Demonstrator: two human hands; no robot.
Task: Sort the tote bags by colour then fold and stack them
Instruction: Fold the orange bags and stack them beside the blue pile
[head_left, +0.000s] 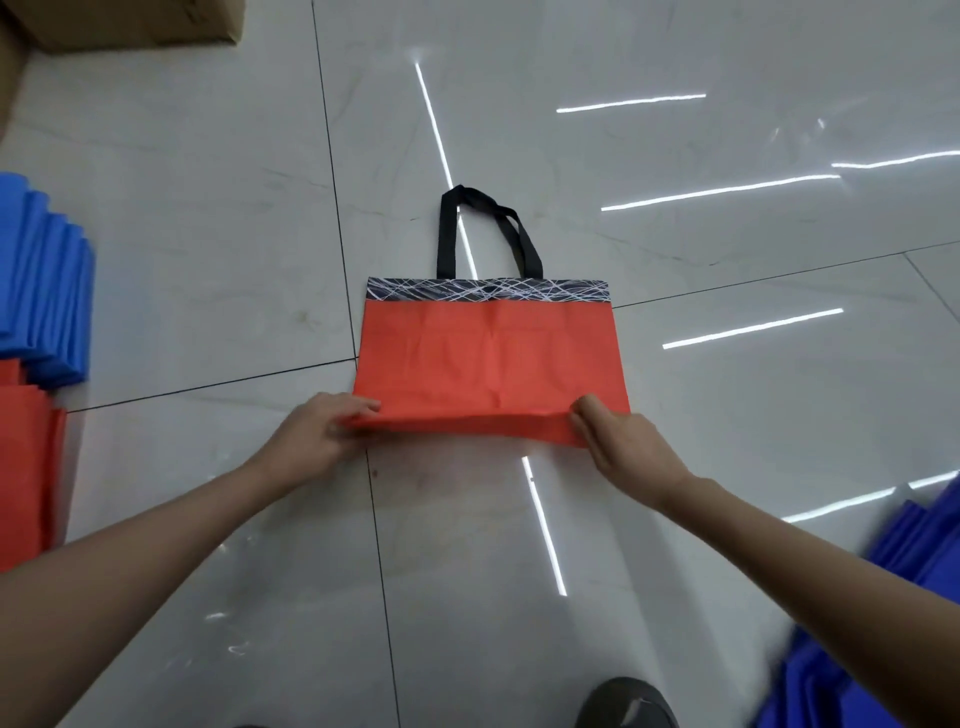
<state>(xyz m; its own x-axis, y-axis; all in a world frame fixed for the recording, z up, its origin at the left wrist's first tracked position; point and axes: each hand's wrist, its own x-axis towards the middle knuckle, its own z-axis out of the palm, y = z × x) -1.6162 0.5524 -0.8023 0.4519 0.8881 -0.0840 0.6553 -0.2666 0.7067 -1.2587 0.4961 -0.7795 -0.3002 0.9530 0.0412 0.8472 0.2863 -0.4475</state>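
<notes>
A red tote bag (483, 358) lies flat on the tiled floor, its black patterned top band and black handles (488, 228) pointing away from me. My left hand (319, 436) pinches the bag's near left corner. My right hand (618, 441) pinches the near right corner. The near edge is lifted a little off the floor between the two hands. At the left edge sit a stack of folded blue bags (44, 280) and a stack of folded red bags (26, 467). A pile of blue bags (893, 613) lies at the lower right, blurred.
A cardboard box (130, 23) stands at the top left corner. The glossy marble floor (208, 234) reflects strip lights. A dark shoe (631, 701) shows at the bottom edge.
</notes>
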